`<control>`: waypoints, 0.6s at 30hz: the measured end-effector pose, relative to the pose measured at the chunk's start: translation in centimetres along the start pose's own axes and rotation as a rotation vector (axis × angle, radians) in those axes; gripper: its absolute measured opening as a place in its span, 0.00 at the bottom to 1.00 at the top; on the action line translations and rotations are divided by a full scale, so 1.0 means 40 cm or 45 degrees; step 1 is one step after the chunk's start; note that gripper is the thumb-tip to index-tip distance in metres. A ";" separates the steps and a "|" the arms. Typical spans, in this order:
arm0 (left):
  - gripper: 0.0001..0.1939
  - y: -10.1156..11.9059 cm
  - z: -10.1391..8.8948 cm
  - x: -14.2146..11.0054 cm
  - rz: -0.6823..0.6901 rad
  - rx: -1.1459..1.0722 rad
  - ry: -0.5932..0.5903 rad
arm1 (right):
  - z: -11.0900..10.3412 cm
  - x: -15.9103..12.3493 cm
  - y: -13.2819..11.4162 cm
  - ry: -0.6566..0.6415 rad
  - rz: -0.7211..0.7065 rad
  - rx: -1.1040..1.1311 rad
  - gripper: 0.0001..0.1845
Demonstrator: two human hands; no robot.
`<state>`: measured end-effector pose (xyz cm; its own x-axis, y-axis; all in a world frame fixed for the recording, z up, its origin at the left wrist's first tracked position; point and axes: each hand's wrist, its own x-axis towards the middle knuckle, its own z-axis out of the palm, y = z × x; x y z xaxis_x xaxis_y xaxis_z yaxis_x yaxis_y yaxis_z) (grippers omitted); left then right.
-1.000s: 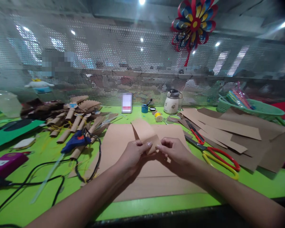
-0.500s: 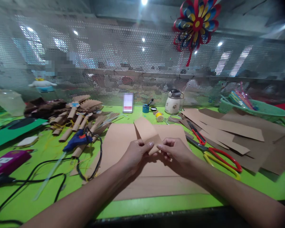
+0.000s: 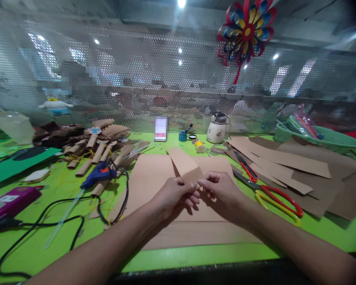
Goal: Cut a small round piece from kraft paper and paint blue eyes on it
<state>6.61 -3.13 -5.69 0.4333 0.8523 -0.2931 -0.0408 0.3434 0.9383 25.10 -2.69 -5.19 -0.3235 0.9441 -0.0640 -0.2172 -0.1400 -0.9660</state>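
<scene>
Between my two hands is a strip of brown kraft paper [image 3: 185,164], its near end bent and its far end slanting up to the left. My left hand [image 3: 178,194] pinches the near end, thumb on top and fingers below. At the strip's right corner, my right hand [image 3: 219,186] pinches the paper between thumb and forefinger. Under both hands lies a large sheet of brown kraft paper [image 3: 151,178] with a crease across its near part. The scissors [image 3: 255,185] with red and yellow handles rest just right of the sheet.
A blue glue gun [image 3: 99,174] with a black cord lies left, near rolled paper pieces [image 3: 89,162]. Paper strips [image 3: 287,158] and a green basket [image 3: 329,138] are at right. A phone [image 3: 160,128], a blue jar [image 3: 182,135], yellow thread [image 3: 199,147] and a bottle [image 3: 216,128] stand behind.
The fingers of my left hand have curled further under the near end of the strip, and the strip has tilted slightly. The view has shifted a little.
</scene>
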 end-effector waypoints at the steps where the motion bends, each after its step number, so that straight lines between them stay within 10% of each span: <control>1: 0.16 0.000 -0.001 0.001 -0.025 0.014 -0.004 | 0.001 -0.001 0.001 -0.005 -0.003 0.010 0.17; 18: 0.16 -0.020 0.006 0.004 0.086 0.026 0.032 | 0.019 -0.006 -0.007 -0.169 0.076 0.039 0.17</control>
<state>6.95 -3.35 -6.42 0.4077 0.8828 -0.2333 -0.0506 0.2770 0.9595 24.52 -3.09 -4.73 -0.4552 0.8863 -0.0851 -0.2215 -0.2053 -0.9533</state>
